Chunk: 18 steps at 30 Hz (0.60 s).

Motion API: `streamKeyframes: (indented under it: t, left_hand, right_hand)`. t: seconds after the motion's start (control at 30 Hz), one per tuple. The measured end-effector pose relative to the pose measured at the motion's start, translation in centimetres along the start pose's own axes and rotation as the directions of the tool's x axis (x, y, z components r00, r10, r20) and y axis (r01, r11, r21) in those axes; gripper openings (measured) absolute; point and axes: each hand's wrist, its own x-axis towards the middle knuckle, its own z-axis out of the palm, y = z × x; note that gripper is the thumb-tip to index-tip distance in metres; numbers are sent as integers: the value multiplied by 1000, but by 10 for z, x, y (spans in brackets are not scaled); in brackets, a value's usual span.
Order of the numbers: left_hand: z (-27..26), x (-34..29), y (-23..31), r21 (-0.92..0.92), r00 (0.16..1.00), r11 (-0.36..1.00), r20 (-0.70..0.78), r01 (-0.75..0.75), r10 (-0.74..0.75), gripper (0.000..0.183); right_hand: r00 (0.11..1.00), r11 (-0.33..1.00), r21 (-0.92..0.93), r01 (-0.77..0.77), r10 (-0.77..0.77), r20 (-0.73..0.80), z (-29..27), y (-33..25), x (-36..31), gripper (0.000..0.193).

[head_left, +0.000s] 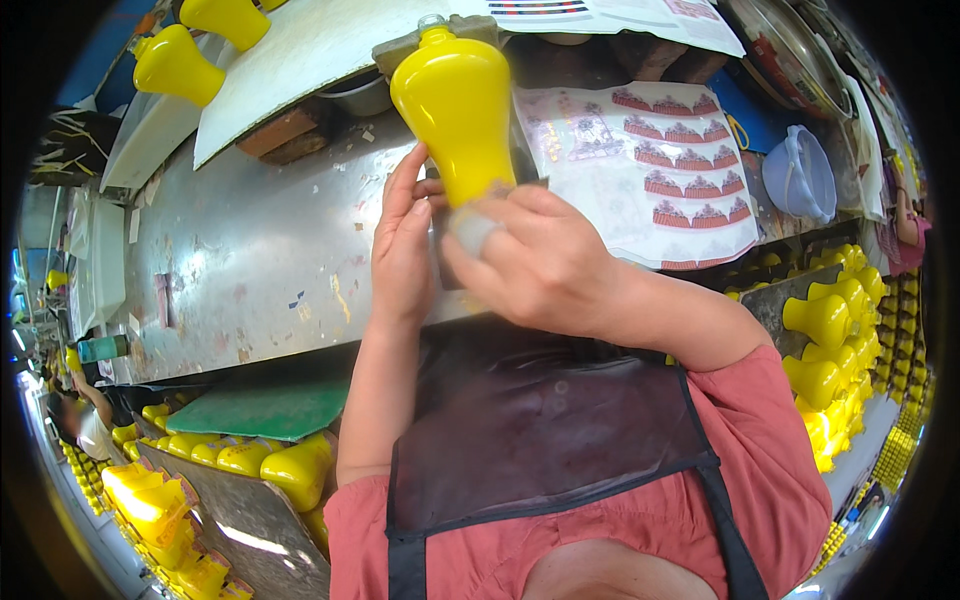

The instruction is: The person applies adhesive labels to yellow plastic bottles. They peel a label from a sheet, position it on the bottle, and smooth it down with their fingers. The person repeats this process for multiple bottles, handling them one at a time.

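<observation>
A glossy yellow vase (455,110) lies in front of me, its narrow neck pointing away and resting at a grey block (390,52). My left hand (405,245) is at the left of the vase's foot end, its curled fingers against the side. Close by on the right, my right hand (540,255) is closed and slightly blurred at the foot end. A pale, whitish piece (475,232) shows at its fingers, too smeared to name. A small pinkish-purple patch (500,187) is visible on the vase's foot, partly hidden by the right hand.
A sheet of reddish printed patterns (690,155) lies right of the vase on the metal table (240,240). Beyond it stands a pale-blue bucket (800,175). More yellow vases (830,320) fill both sides, near a green board (255,408). Another person (90,420) is at far left.
</observation>
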Motion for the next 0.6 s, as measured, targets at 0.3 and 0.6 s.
streamKeyframes:
  t: [0.3,0.6]
  left_hand:
    - [-6,-5,-1,71,997,995,29,-75,73,61]
    - [8,3,-6,722,919,608,99,-331,381,75]
  right_hand:
    - [989,997,14,-80,78,125,5,-6,8,9]
    - [937,887,308,-344,344,56,-5,41,-14,19]
